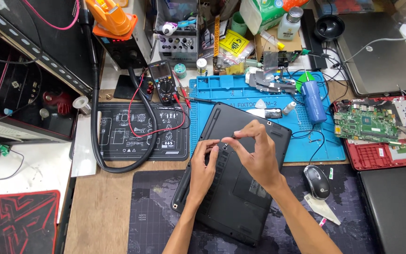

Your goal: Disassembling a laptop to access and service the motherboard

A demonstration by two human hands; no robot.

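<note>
My left hand [206, 157] is resting fingertips-down on the upturned laptop [240, 188], which is lying across the blue mat [316, 150] and the desk pad. My right hand [254, 148] is pinching a small screw [233, 135].

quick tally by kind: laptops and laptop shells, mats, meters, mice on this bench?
Laptops or laptop shells: 4 (black one under both hands, grey one top right, red opened one with green board, dark one bottom right)
Work mats: 3 (blue, black printed, dark map mat)
Multimeter: 1
Mouse: 1
Total: 9
</note>
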